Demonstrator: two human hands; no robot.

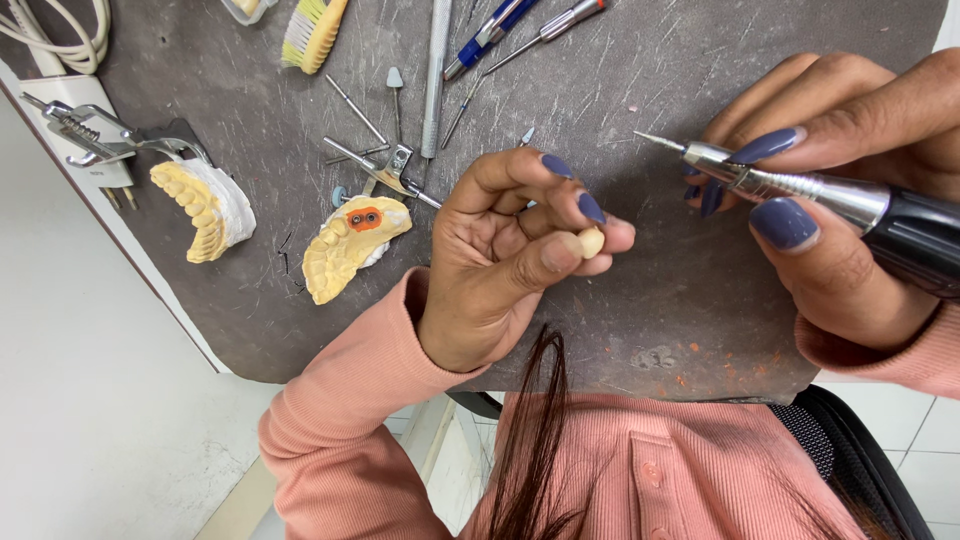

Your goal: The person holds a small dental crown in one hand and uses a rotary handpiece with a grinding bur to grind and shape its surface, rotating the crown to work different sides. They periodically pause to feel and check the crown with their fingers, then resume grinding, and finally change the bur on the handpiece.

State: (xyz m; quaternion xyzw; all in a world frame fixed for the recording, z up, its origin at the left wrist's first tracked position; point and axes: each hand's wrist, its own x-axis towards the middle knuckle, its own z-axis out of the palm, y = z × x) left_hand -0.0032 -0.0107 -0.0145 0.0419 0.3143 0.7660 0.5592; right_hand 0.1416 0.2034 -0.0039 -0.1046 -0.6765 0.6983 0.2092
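Observation:
My left hand (510,255) pinches a small cream tooth crown (591,241) between thumb and fingertips, over the middle of a dark scratched work mat (640,300). My right hand (840,190) grips a metal and black rotary handpiece (800,190). Its thin pointed bur (655,141) aims left and stops a little above and to the right of the crown, not touching it. Both sleeves are pink ribbed knit.
Two yellow dental plaster models lie at the left: one (205,205) on a metal articulator (95,135), another (350,245) with an orange patch. Loose burs (355,110), a metal rod (435,70), pens (490,35) and a yellow brush (315,30) are scattered at the mat's far side.

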